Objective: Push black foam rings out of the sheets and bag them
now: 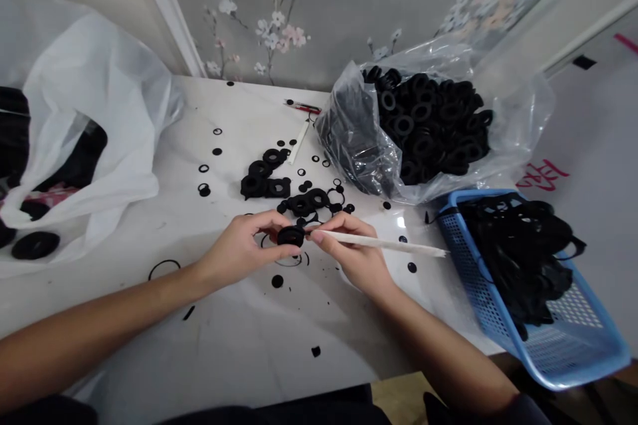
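Between the thumb and fingers of my left hand point(246, 242) is a black rubber ring point(290, 236), held a little above the white table. My right hand point(355, 254) pinches a slim white stick point(393, 242); its frayed end points right. The stick's other end is hidden by my fingers, close to the ring's right side. Whether it touches the ring I cannot tell. Just beyond my hands lie several more black rubber rings point(272, 158), some still joined to square-edged pieces. Small black discs point(277, 281) and thin ring scraps point(164, 268) are scattered around.
A clear plastic bag point(351, 139) full of black rings stands at the back right. A blue basket point(468, 299) with black rubber scraps is at the right edge. On the left sits a white plastic bag point(114, 99). A red pen-like tool point(303, 107) and a short white stick point(298, 143) lie behind the rings.
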The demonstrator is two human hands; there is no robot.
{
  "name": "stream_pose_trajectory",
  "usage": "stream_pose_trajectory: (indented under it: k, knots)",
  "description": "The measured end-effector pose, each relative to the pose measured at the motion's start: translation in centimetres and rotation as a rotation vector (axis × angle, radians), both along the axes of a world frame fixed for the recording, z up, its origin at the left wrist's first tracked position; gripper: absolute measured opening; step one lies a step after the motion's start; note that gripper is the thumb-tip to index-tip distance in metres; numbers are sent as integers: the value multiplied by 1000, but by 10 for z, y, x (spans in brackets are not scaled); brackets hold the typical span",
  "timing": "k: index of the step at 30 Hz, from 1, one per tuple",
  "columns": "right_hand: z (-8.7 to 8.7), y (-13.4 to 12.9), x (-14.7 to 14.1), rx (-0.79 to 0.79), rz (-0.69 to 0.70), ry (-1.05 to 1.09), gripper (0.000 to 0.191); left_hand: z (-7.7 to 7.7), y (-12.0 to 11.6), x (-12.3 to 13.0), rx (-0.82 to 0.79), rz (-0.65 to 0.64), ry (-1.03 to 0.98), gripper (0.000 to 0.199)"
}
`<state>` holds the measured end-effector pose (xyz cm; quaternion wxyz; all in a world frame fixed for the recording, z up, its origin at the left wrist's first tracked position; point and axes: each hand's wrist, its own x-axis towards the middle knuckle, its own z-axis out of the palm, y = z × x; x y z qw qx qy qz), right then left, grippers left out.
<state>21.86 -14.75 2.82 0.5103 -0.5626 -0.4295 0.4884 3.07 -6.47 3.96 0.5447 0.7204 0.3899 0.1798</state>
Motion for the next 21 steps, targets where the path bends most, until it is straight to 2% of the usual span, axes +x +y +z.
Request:
stream_pose_trajectory:
  k: [5,8,14,21]
  knots:
    - [-4,-5,-3,128,-4,-144,10,0,-4,1,-23,0,9,25]
    - [-5,-7,-6,239,8,-342,6,-1,-7,2,-19,25,37,22]
    - [-12,-3,-10,421,23,-679,12,-4,-11,6,13,65,65,17]
    - [-17,2,-14,453,9,-747,14,-6,-9,3,30,48,13,15]
